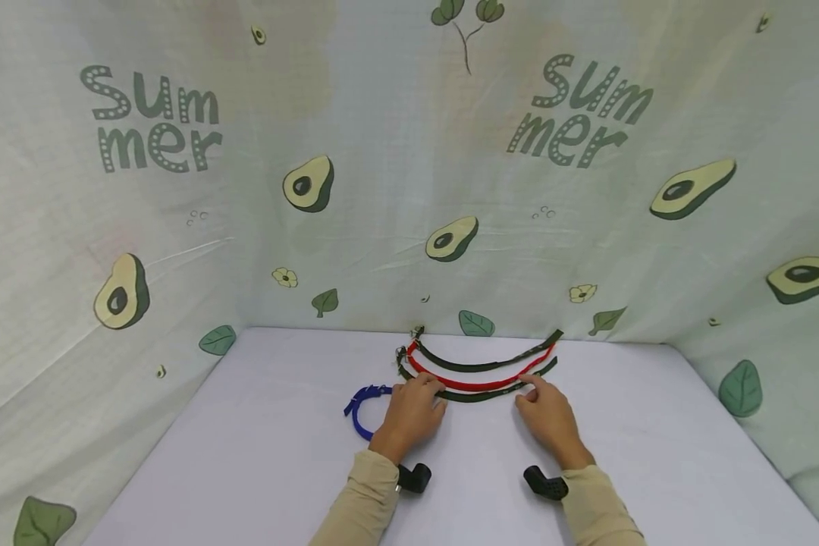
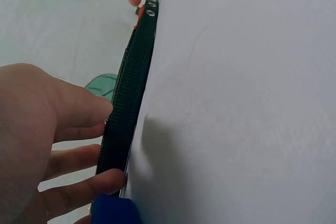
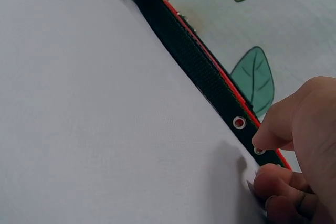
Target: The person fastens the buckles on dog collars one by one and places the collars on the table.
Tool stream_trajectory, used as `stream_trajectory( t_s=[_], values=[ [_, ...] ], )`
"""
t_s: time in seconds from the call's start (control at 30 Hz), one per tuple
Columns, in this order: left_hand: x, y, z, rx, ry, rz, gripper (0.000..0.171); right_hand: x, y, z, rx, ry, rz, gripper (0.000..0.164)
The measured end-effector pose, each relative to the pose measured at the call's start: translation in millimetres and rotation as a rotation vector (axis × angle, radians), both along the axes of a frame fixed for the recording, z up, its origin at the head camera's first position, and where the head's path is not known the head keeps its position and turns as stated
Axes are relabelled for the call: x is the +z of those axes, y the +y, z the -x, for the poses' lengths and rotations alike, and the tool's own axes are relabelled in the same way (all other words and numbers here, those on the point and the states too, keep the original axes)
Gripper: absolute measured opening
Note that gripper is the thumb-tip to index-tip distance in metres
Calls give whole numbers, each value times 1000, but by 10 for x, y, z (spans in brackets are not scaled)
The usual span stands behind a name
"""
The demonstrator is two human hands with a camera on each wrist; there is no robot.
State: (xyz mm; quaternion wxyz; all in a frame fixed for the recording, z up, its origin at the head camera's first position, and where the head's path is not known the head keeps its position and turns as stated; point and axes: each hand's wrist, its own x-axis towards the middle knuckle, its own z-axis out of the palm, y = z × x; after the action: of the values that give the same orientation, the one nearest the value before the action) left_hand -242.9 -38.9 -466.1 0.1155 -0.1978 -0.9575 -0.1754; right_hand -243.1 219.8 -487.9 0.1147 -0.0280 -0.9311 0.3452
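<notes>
Three webbing collars lie nested in curved lines at the back of the table: a far dark green collar, a red collar and a near dark green collar. My left hand has its digits on both sides of the near dark green collar, left of its middle. Further right, my right hand pinches that same collar by its metal-ringed holes, as the right wrist view shows. A blue collar with a buckle lies curled beside my left hand, which partly hides it.
A white-covered table lies under the collars. Behind it hangs a cloth backdrop printed with avocados, leaves and lettering, close to the far collar. Metal buckles sit at the left ends of the green collars.
</notes>
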Motion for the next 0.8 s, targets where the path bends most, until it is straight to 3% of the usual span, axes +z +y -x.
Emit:
stream_trajectory(
  t_s=[0.27,0.5,0.8],
  values=[
    [-25,13,11,-10,11,41,34,36,-25,-41,4,-25,-32,38],
    [-64,33,28,3,69,52,30,31,-25,-26,2,-8,-47,35],
    [-137,30,38,53,111,35,25,-26,-78,-30,27,3,-56,27]
  ],
)
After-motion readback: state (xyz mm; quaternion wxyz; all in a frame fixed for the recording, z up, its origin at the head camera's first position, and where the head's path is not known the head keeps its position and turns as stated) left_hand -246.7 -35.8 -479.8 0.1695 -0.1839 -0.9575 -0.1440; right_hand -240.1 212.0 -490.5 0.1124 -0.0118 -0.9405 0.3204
